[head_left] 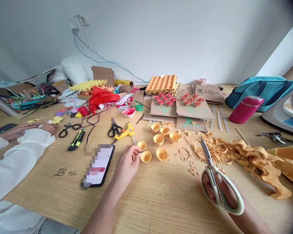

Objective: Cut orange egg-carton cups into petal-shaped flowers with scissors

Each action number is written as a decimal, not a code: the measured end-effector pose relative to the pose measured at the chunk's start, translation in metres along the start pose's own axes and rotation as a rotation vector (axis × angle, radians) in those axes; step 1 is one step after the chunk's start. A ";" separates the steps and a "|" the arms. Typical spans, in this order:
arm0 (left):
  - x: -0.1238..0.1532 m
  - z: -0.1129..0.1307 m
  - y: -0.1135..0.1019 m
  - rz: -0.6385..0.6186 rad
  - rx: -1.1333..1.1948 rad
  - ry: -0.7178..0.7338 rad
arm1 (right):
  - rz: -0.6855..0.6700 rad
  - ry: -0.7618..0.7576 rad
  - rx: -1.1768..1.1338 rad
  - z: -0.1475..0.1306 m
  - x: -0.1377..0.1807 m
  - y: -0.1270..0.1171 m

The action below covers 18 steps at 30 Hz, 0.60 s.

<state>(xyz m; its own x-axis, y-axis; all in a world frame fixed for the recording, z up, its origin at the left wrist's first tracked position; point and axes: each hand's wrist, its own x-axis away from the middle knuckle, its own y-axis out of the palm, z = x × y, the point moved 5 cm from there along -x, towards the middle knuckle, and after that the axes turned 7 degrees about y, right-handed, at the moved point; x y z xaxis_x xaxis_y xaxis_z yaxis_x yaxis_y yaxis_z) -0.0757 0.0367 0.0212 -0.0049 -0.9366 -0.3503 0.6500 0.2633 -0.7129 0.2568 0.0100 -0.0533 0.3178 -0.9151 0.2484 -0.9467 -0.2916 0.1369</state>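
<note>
My left hand (pixel 129 160) is curled, its thumb and forefinger close together against the edges of two egg-carton cups: a nested-looking cup (pixel 142 145) behind the fingertips and a single cup (pixel 146 157) to their right. Whether anything is pinched between the fingers is hidden. White-handled scissors (pixel 211 169) are in my right hand (pixel 226 191), fingers through the loops, blades together and pointing up and away. Several more orange cups, among them one nearby cup (pixel 162 154), stand mouth up between my hands. Orange carton scraps (pixel 217 149) lie heaped beyond the scissors.
A phone (pixel 101 167), glue gun (pixel 127 131), black scissors (pixel 115 128) and box cutter (pixel 76 140) lie left. Cardboard with red flowers (pixel 194 107), egg trays (pixel 162 84) and red paint bowl (pixel 129 112) stand behind. A pink bottle (pixel 246 109) is right; another person's sleeve (pixel 21 156) is left.
</note>
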 end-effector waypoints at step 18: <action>0.005 0.009 0.033 -0.229 -0.183 0.152 | 0.113 0.018 0.000 -0.017 0.008 0.020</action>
<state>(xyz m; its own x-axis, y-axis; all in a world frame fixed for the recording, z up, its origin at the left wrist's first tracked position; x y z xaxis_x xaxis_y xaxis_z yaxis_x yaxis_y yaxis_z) -0.0474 0.0385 0.0016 -0.2575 -0.9346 -0.2452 0.4719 0.0998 -0.8760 0.2417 0.0015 -0.0325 0.2097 -0.9371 0.2792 -0.9766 -0.1866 0.1070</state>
